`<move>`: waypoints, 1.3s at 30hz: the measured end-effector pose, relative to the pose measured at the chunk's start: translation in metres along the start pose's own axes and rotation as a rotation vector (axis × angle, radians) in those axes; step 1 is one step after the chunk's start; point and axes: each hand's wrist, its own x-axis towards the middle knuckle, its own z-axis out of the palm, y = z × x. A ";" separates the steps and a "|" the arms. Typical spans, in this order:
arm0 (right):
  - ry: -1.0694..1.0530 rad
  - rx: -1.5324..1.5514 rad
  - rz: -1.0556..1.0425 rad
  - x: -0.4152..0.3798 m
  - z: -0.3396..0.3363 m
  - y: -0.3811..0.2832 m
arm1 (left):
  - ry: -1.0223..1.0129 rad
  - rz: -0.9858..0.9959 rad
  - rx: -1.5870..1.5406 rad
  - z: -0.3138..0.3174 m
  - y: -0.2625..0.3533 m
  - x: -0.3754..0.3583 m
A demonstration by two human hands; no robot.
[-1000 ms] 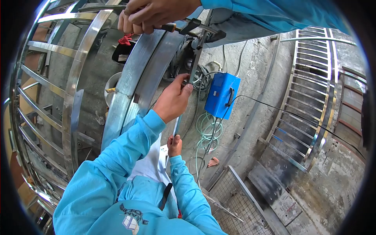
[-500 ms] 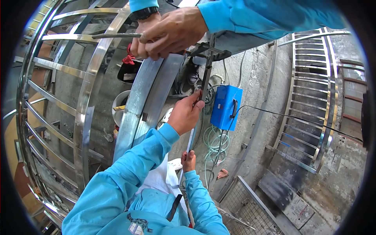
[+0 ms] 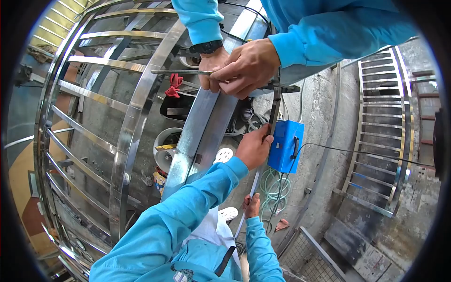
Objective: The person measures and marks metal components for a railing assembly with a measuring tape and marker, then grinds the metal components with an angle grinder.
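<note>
My left hand (image 3: 254, 148) is closed around the dark upper part of a long, slim bar clamp (image 3: 274, 113). Lower down, my right hand (image 3: 252, 206) grips the lighter end of what looks like the same bar. The clamp's dark jaw end sits beside a pair of silver metal beams (image 3: 195, 129), to the left of my hands. Across the top, a co-worker's two hands (image 3: 249, 68) meet over these beams, fingers pinching a thin metal rod (image 3: 181, 72) that points left. What else those hands hold is hidden.
A curved metal grille (image 3: 123, 160) fills the left side. Right of my hands stands a blue box (image 3: 285, 145) with cables and a coiled green hose (image 3: 272, 190). Under the beams is a white bucket (image 3: 162, 141). A ladder-like frame (image 3: 378, 131) lies at right, wire mesh (image 3: 310, 256) below.
The view has shifted, so nearly everything appears farther right and lower. Both my hands keep their hold on the bar. The co-worker's hands still pinch the rod.
</note>
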 end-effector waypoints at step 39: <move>-0.056 -0.021 -0.026 0.089 -0.002 -0.017 | 0.052 0.084 0.148 -0.019 0.012 0.050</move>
